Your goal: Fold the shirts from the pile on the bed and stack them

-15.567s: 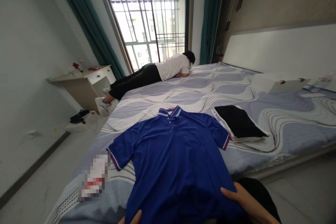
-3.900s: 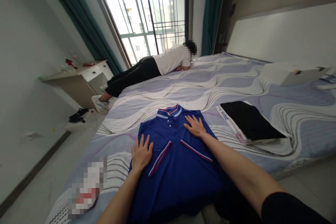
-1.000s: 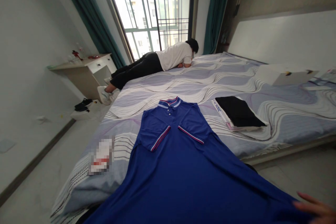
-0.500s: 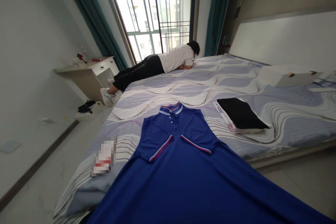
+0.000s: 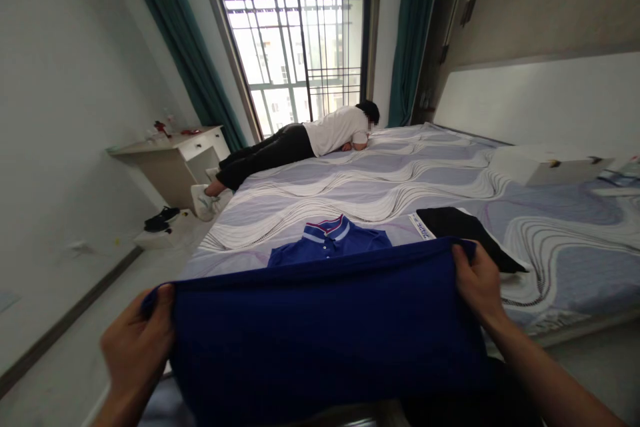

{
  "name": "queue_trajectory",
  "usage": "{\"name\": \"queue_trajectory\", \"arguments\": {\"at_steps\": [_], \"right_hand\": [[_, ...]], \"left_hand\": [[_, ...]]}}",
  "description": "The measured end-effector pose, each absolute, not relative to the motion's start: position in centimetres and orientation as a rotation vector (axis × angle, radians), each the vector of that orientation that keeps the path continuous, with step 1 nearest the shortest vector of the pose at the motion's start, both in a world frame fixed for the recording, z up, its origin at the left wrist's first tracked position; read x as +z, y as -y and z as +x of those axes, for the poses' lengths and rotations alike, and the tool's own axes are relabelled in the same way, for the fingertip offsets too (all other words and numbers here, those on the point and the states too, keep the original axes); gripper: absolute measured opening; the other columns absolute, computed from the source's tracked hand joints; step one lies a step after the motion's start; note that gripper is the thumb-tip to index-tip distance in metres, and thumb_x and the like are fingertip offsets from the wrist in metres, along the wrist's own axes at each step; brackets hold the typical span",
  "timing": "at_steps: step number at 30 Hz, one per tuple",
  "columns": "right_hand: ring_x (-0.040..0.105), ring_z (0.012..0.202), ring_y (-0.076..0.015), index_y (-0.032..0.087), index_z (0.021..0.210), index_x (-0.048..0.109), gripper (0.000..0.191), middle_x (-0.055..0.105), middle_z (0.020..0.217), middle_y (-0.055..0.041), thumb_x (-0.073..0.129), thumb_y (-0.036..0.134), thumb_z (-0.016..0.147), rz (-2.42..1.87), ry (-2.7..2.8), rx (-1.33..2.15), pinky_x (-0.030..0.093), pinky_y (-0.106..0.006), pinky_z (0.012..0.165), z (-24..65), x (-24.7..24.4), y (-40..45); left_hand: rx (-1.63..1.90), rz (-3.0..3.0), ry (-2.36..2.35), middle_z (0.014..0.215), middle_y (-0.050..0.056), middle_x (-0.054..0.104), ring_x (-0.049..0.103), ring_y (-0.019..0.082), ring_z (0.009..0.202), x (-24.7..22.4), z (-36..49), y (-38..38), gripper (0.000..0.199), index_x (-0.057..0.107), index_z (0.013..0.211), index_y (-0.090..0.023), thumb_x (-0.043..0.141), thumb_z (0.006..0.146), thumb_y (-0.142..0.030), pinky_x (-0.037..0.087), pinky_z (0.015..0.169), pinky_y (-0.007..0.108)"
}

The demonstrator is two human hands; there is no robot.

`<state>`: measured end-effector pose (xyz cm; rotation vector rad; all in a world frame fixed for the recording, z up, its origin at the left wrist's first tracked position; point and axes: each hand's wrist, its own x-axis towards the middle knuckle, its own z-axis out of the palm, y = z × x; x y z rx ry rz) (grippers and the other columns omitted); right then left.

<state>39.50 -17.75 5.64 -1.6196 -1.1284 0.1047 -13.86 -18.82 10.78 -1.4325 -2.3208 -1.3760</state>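
A blue polo shirt (image 5: 320,327) with a striped collar is stretched taut between my two hands. My left hand (image 5: 143,333) pinches its fabric at the left corner, thumb on top. At the right corner, my right hand (image 5: 477,280) grips the cloth, a bit higher than the left. Beyond the raised edge, the shirt's collar and shoulders lie on the bed (image 5: 350,193); its sleeves are hidden behind the lifted cloth. Just past my right hand sits a stack of folded clothes with a black garment (image 5: 463,230) on top.
Across the far side of the bed lies a person (image 5: 320,137) in a white top and dark trousers. A white box (image 5: 550,163) stands on the bed at right. At left are a small desk (image 5: 175,153) and dark shoes (image 5: 163,219) by the wall.
Both my hands have come into view, holding the lower part of the shirt. That part is now raised and folded up toward the collar, covering the sleeves. The view has tilted up slightly.
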Motion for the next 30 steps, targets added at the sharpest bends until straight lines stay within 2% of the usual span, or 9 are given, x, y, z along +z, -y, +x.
{"name": "queue_trajectory", "arguments": {"at_steps": [7, 13, 18, 21, 24, 27, 30], "right_hand": [[0.061, 0.065, -0.0237, 0.021, 0.094, 0.06, 0.042, 0.063, 0.068, -0.0032, 0.041, 0.058, 0.09, -1.723, 1.241, 0.145, 0.042, -0.031, 0.063, 39.6, 0.9, 11.3], [0.066, 0.081, -0.0274, 0.018, 0.102, 0.062, 0.045, 0.07, 0.085, -0.0101, 0.034, 0.053, 0.093, -1.766, 1.314, 0.083, 0.046, -0.033, 0.073, 40.5, -0.5, 2.6], [0.066, 0.103, -0.0279, 0.017, 0.12, 0.061, 0.044, 0.072, 0.107, -0.0149, 0.031, 0.041, 0.098, -2.132, 1.434, 0.189, 0.046, -0.033, 0.085, 39.8, -2.6, -5.5], [0.068, 0.1, -0.0307, 0.018, 0.12, 0.065, 0.042, 0.073, 0.105, -0.0162, 0.037, 0.041, 0.097, -2.257, 1.443, 0.267, 0.047, -0.038, 0.084, 38.8, -5.3, -7.8], [0.068, 0.101, -0.0315, 0.019, 0.122, 0.065, 0.045, 0.073, 0.106, -0.0164, 0.035, 0.043, 0.098, -2.324, 1.43, 0.288, 0.047, -0.04, 0.085, 39.0, -7.4, -8.7], [0.066, 0.106, -0.0305, 0.02, 0.125, 0.064, 0.049, 0.071, 0.113, -0.0161, 0.031, 0.045, 0.1, -2.352, 1.397, 0.284, 0.047, -0.038, 0.086, 40.1, -8.0, -9.4], [0.066, 0.108, -0.029, 0.019, 0.123, 0.065, 0.05, 0.071, 0.115, -0.015, 0.031, 0.046, 0.1, -2.36, 1.373, 0.302, 0.047, -0.034, 0.084, 41.0, -8.0, -10.3]], "left_hand": [[-1.443, -1.689, 2.33, 0.064, 0.0, 0.065, 0.06, 0.019, 0.064, 5.0, -13.5, 9.3, 0.044, 0.069, 0.083, -0.019, 0.047, 0.081, -0.058, 0.043, 0.059, 0.026], [-1.47, -1.8, 2.304, 0.066, 0.002, 0.068, 0.062, 0.021, 0.067, 3.0, -14.7, 0.0, 0.049, 0.067, 0.078, -0.018, 0.045, 0.082, -0.061, 0.045, 0.062, 0.027], [-1.33, -1.911, 2.379, 0.091, 0.009, 0.076, 0.067, 0.025, 0.088, -0.7, -13.7, -7.4, 0.043, 0.069, 0.084, -0.018, 0.044, 0.085, -0.053, 0.049, 0.075, 0.029], [-1.237, -1.878, 2.47, 0.086, 0.013, 0.075, 0.068, 0.029, 0.084, -4.2, -13.1, -9.5, 0.034, 0.069, 0.079, -0.02, 0.047, 0.083, -0.046, 0.049, 0.073, 0.033], [-1.218, -1.843, 2.501, 0.087, 0.013, 0.075, 0.067, 0.029, 0.084, -6.2, -13.4, -10.7, 0.034, 0.068, 0.08, -0.021, 0.046, 0.084, -0.046, 0.049, 0.073, 0.035], [-1.275, -1.822, 2.483, 0.096, 0.012, 0.075, 0.066, 0.027, 0.092, -6.4, -14.2, -11.7, 0.037, 0.068, 0.088, -0.02, 0.042, 0.086, -0.047, 0.049, 0.079, 0.033], [-1.331, -1.803, 2.479, 0.098, 0.011, 0.075, 0.066, 0.025, 0.091, -6.2, -14.8, -12.3, 0.041, 0.068, 0.091, -0.017, 0.042, 0.085, -0.048, 0.049, 0.08, 0.031]]}}
